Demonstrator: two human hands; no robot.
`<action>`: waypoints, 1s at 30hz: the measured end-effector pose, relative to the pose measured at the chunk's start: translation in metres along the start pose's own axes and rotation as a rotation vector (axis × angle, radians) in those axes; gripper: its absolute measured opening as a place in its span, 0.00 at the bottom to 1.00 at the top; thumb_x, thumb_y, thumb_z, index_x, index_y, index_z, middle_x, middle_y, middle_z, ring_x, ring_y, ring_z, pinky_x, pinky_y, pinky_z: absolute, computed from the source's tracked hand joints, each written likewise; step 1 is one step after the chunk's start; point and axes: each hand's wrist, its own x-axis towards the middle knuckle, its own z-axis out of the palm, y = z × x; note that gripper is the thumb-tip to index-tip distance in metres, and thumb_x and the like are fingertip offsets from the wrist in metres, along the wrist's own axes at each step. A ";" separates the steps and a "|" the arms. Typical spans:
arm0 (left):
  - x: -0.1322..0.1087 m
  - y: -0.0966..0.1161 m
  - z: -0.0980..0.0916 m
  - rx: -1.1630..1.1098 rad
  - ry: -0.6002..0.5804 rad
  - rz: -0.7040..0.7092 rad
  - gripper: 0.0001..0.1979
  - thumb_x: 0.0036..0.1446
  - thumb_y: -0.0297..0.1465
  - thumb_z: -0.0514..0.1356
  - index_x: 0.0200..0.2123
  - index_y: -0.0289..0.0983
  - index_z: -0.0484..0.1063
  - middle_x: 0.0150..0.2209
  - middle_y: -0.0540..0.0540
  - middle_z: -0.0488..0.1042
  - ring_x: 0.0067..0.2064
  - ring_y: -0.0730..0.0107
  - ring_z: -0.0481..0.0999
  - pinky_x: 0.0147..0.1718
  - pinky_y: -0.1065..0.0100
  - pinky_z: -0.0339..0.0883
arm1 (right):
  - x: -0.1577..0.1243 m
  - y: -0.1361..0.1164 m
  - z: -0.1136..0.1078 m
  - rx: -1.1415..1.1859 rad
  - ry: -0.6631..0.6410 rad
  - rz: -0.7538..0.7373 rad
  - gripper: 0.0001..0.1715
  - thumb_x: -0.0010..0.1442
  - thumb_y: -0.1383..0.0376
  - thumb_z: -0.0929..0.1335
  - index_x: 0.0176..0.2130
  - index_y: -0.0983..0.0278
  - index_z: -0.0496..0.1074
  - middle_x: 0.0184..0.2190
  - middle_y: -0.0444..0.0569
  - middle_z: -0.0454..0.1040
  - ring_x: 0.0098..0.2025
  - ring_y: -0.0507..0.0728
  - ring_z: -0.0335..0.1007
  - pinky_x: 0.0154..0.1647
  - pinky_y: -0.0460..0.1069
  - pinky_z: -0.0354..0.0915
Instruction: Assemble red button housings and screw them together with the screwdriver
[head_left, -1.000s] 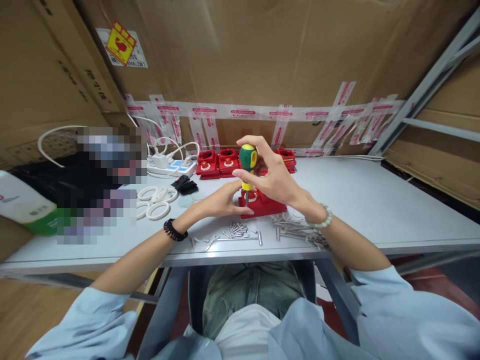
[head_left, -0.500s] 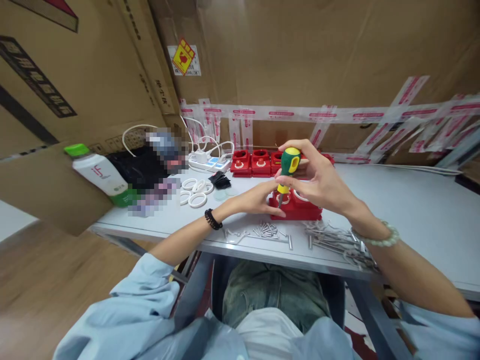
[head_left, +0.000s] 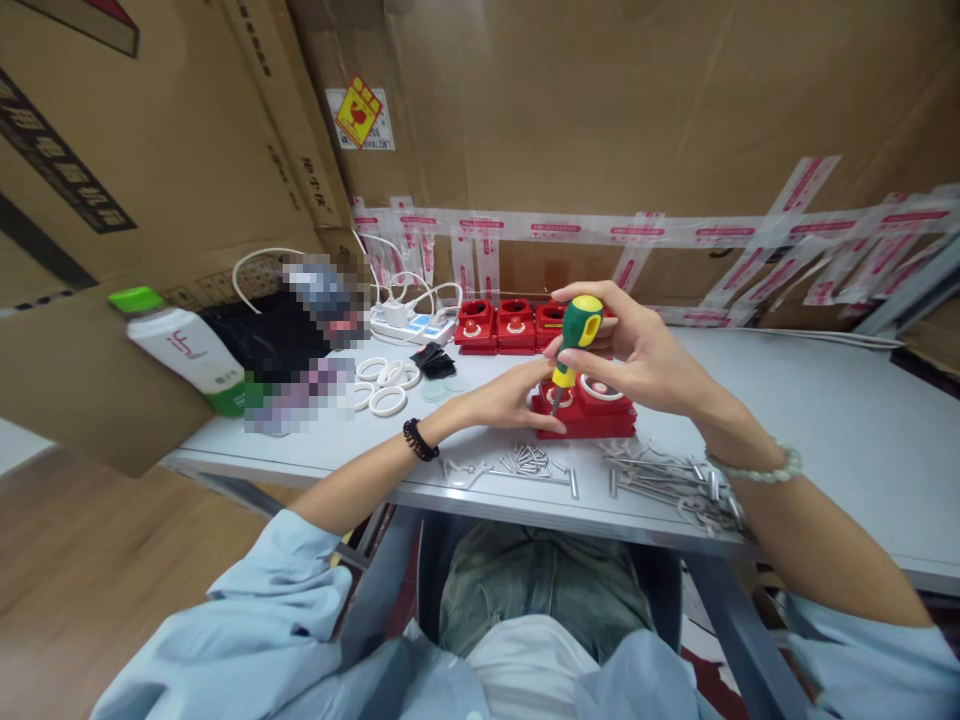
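Head-worn view, forward and down across the tabletop (head_left: 772,420)

Left grip (head_left: 511,396) low, right grip (head_left: 643,358) curled above.

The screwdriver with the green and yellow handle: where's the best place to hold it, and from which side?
Probably by the screwdriver's thick handle, from the person's right, as the right hand does. The handle stands upward, tilted, and is wider than the thin shaft pointing down at the red casing. The left hand rests low on the left, so the right side seems freer.
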 end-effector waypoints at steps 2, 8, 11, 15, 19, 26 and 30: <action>0.000 -0.001 0.001 -0.003 0.006 -0.005 0.33 0.51 0.41 0.70 0.57 0.37 0.65 0.56 0.36 0.71 0.53 0.51 0.73 0.52 0.52 0.67 | 0.000 0.000 0.002 -0.017 0.042 0.000 0.28 0.58 0.59 0.72 0.55 0.57 0.62 0.38 0.45 0.73 0.35 0.54 0.74 0.35 0.50 0.73; 0.000 -0.002 0.002 -0.027 0.032 0.035 0.30 0.51 0.42 0.70 0.52 0.36 0.68 0.53 0.37 0.73 0.52 0.53 0.73 0.50 0.54 0.68 | 0.001 0.001 0.011 -0.093 0.141 0.001 0.25 0.58 0.57 0.71 0.52 0.56 0.62 0.40 0.45 0.70 0.33 0.54 0.73 0.36 0.52 0.74; 0.000 -0.001 0.002 -0.028 0.032 0.015 0.28 0.50 0.44 0.70 0.50 0.36 0.68 0.50 0.39 0.74 0.49 0.56 0.73 0.48 0.56 0.68 | 0.001 0.003 0.014 -0.144 0.192 0.007 0.25 0.59 0.57 0.70 0.53 0.56 0.61 0.38 0.45 0.70 0.31 0.54 0.70 0.34 0.53 0.73; -0.001 -0.001 0.002 -0.026 0.043 0.005 0.28 0.51 0.46 0.69 0.49 0.37 0.68 0.48 0.40 0.74 0.47 0.57 0.73 0.46 0.56 0.68 | 0.000 0.007 0.013 -0.209 0.215 -0.025 0.26 0.59 0.55 0.71 0.53 0.57 0.61 0.43 0.47 0.71 0.34 0.56 0.71 0.37 0.55 0.73; -0.001 -0.001 0.002 -0.034 0.038 0.028 0.29 0.51 0.45 0.69 0.51 0.37 0.67 0.50 0.39 0.73 0.48 0.56 0.72 0.48 0.56 0.68 | -0.002 0.006 0.004 -0.201 0.136 -0.037 0.29 0.61 0.57 0.69 0.58 0.56 0.58 0.51 0.50 0.69 0.40 0.57 0.72 0.39 0.54 0.72; 0.001 0.001 0.002 -0.060 0.035 0.041 0.29 0.52 0.45 0.69 0.52 0.37 0.67 0.51 0.39 0.73 0.52 0.53 0.71 0.51 0.53 0.67 | 0.000 0.007 0.007 -0.241 0.147 -0.059 0.20 0.62 0.60 0.68 0.52 0.56 0.60 0.34 0.42 0.66 0.27 0.51 0.60 0.31 0.50 0.67; 0.001 0.002 0.001 -0.053 0.026 0.017 0.29 0.51 0.45 0.69 0.51 0.37 0.67 0.51 0.39 0.73 0.50 0.54 0.72 0.51 0.53 0.67 | 0.001 0.009 0.014 -0.286 0.214 -0.007 0.22 0.63 0.59 0.67 0.54 0.56 0.58 0.31 0.41 0.63 0.25 0.51 0.59 0.29 0.51 0.65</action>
